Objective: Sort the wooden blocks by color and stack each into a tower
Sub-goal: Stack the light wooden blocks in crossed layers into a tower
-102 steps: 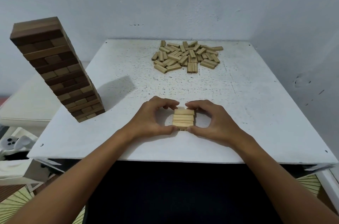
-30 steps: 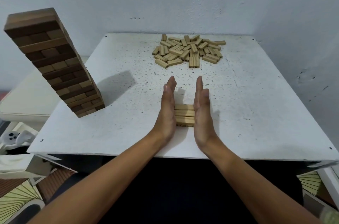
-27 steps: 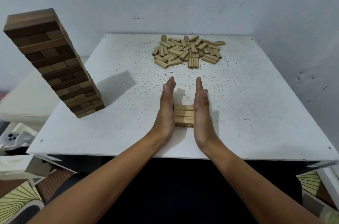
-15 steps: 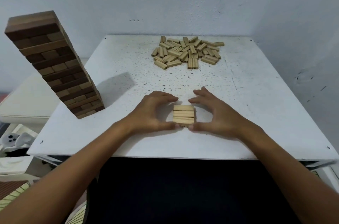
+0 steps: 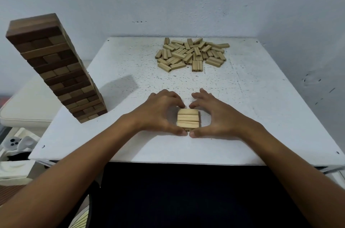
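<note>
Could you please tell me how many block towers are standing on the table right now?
2. The tall dark tower stands at the table's left edge; a low light stack sits near the front, between both hands. Its lower layers are mostly hidden.

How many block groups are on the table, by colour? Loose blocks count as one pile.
Dark brown tower: 1
Light stack, held between left hand and right hand: 1
Light loose pile: 1
Total: 3 groups, 1 dark and 2 light
</note>
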### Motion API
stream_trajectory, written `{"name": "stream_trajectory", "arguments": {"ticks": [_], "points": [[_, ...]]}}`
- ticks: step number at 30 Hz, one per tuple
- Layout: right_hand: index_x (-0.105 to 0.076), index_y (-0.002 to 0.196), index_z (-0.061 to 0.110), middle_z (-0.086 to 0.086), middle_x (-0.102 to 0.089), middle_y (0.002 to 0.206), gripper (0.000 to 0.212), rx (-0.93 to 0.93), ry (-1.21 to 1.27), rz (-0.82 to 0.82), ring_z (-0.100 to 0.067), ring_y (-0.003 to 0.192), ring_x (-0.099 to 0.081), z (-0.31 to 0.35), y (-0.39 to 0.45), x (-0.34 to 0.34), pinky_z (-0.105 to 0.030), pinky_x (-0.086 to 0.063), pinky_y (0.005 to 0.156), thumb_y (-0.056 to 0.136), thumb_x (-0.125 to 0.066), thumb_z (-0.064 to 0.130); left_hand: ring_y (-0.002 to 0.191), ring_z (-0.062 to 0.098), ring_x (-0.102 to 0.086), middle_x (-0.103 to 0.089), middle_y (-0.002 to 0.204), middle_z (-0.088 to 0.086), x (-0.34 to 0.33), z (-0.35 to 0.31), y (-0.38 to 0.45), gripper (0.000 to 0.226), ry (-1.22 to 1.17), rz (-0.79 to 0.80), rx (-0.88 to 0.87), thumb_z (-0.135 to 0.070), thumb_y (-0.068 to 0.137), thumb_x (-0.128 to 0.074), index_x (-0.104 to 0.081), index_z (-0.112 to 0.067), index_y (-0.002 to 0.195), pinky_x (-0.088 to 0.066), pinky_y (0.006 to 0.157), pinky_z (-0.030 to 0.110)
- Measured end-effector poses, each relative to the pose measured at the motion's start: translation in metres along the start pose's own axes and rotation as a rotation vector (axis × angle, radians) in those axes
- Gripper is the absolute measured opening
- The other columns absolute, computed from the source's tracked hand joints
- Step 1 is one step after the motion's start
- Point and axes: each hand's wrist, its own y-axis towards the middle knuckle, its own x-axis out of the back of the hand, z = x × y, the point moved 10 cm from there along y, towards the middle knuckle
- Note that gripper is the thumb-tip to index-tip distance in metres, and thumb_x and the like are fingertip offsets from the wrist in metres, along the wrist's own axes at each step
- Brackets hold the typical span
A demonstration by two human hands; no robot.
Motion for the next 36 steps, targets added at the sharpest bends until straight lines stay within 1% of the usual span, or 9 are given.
{"name": "stream_trajectory", "arguments": {"ticks": [4, 8, 11, 16, 21, 26, 31, 33, 36], "points": [[-0.05, 0.131, 0.03, 0.014, -0.022, 0.159, 0.076, 0.011, -0.03, 0.001, 0.003, 0.147, 0.002, -0.0004, 0.0025, -0.0017, -0.04, -0.023, 0.118, 0.067, -0.079, 0.06, 0.114, 0.006, -0.041, -0.056, 0.119, -0.013, -0.0008, -0.0036, 0.0006, 0.078, 0.051, 0.018, -0.015, -0.072, 0.053, -0.066, -0.066, -0.027, 0.116, -0.04, 0.096, 0.045], [-0.051, 0.13, 0.031, 0.015, -0.024, 0.158, 0.075, 0.018, -0.037, -0.012, 0.003, 0.147, -0.001, -0.0008, 0.003, -0.0014, -0.042, -0.026, 0.117, 0.067, -0.079, 0.06, 0.115, 0.009, -0.043, -0.057, 0.12, -0.011, -0.0003, -0.0058, 0.0001, 0.084, 0.075, 0.02, -0.022, -0.077, 0.052, -0.059, -0.067, -0.024, 0.116, -0.041, 0.094, 0.044], [-0.053, 0.127, 0.032, 0.016, -0.026, 0.157, 0.071, 0.027, -0.027, -0.02, 0.004, 0.146, -0.003, -0.001, 0.0031, -0.0019, -0.04, -0.028, 0.115, 0.067, -0.08, 0.058, 0.115, 0.009, -0.043, -0.058, 0.12, -0.01, -0.0006, -0.0056, -0.0001, 0.085, 0.081, 0.014, -0.022, -0.077, 0.052, -0.057, -0.067, -0.023, 0.116, -0.042, 0.094, 0.045], [-0.055, 0.117, 0.036, 0.017, -0.031, 0.154, 0.061, 0.054, 0.01, -0.036, 0.005, 0.146, -0.007, -0.0021, 0.0031, -0.0031, -0.039, -0.03, 0.113, 0.066, -0.08, 0.058, 0.116, 0.008, -0.043, -0.058, 0.121, -0.01, 0.0, -0.0056, -0.002, 0.086, 0.065, -0.005, -0.011, -0.077, 0.051, -0.055, -0.068, -0.022, 0.116, -0.04, 0.097, 0.044], [-0.055, 0.113, 0.037, 0.018, -0.035, 0.152, 0.055, 0.065, 0.052, -0.054, 0.005, 0.145, -0.011, -0.002, 0.0018, -0.0046, -0.037, -0.03, 0.113, 0.067, -0.081, 0.055, 0.115, 0.007, -0.043, -0.058, 0.12, -0.011, -0.0002, -0.0055, -0.0036, 0.082, 0.056, -0.032, -0.026, -0.074, 0.053, -0.057, -0.068, -0.022, 0.116, -0.04, 0.097, 0.044], [-0.058, 0.116, 0.031, 0.016, -0.038, 0.149, 0.056, 0.074, 0.077, -0.076, 0.004, 0.143, -0.016, -0.0015, 0.002, -0.0037, -0.034, -0.031, 0.111, 0.069, -0.083, 0.048, 0.115, 0.007, -0.044, -0.059, 0.119, -0.011, 0.0009, -0.006, -0.005, 0.08, 0.038, -0.065, -0.028, -0.072, 0.053, -0.059, -0.069, -0.023, 0.115, -0.039, 0.097, 0.044], [-0.058, 0.118, 0.03, 0.016, -0.041, 0.147, 0.059, 0.076, 0.083, -0.08, 0.001, 0.143, -0.02, -0.0028, 0.0021, -0.0041, -0.037, -0.033, 0.112, 0.069, -0.083, 0.049, 0.115, 0.007, -0.044, -0.059, 0.119, -0.011, 0.001, -0.0058, -0.0059, 0.079, 0.031, -0.071, -0.028, -0.073, 0.054, -0.058, -0.069, -0.022, 0.114, -0.039, 0.097, 0.044], [-0.057, 0.118, 0.03, 0.016, -0.041, 0.146, 0.06, 0.078, 0.083, -0.08, 0.001, 0.143, -0.02, -0.0029, 0.0019, -0.0041, -0.038, -0.033, 0.113, 0.068, -0.083, 0.05, 0.116, 0.007, -0.044, -0.059, 0.12, -0.011, 0.0008, -0.0056, -0.0058, 0.079, 0.037, -0.068, -0.029, -0.073, 0.054, -0.058, -0.069, -0.023, 0.114, -0.039, 0.097, 0.044], [-0.057, 0.119, 0.031, 0.017, -0.04, 0.147, 0.06, 0.076, 0.075, -0.074, 0.003, 0.143, -0.017, -0.0028, 0.0018, -0.0044, -0.033, -0.029, 0.112, 0.069, -0.082, 0.05, 0.116, 0.008, -0.044, -0.058, 0.12, -0.012, 0.0007, -0.0051, -0.0061, 0.078, 0.034, -0.064, -0.032, -0.073, 0.055, -0.058, -0.069, -0.024, 0.113, -0.038, 0.097, 0.044]]}}
